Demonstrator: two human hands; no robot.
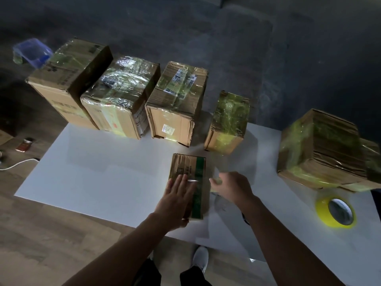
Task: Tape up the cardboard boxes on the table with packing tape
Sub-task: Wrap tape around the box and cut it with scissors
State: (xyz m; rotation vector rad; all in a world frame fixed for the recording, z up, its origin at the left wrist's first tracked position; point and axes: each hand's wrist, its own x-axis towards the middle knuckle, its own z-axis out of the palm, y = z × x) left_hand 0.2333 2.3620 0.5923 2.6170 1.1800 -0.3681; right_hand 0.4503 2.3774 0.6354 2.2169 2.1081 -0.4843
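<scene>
Midway through sealing the small box (188, 178), set close to the near edge of the counter (103, 172), about halfway along it. Left hand (177, 201) laid flat on top of that box, fingers (180, 183) straight and together, pressing down beside a glinting clear tape strip (192, 181) stretched across the lid. Right hand (233, 189) just beside the box's right side, fingers curled toward something pale and see-through; too blurred to tell whether pinching the strip's loose end or holding nothing. Judged as the smoothing-down step, with the strip not yet carried over the right side. Next, most likely: keep the box pinned under the left palm, draw the loose end taut, fold it over the edge, rub flat without creases, then tear or cut. Counted: 1 small box under the hands; 4 far-edge boxes (177, 100) in a row, all shiny with wrap already; 1 bigger box (321, 145) at the right edge, wrapped too, with perhaps 1 more behind it, cut off by the frame and not certain. So 6 boxes for sure. 1 yellow tape roll (321, 211) near the right near corner, well apart from both hands. On the floor beyond the left edge: 1 blue bin (33, 52) and 1 white cable (16, 164).
</scene>
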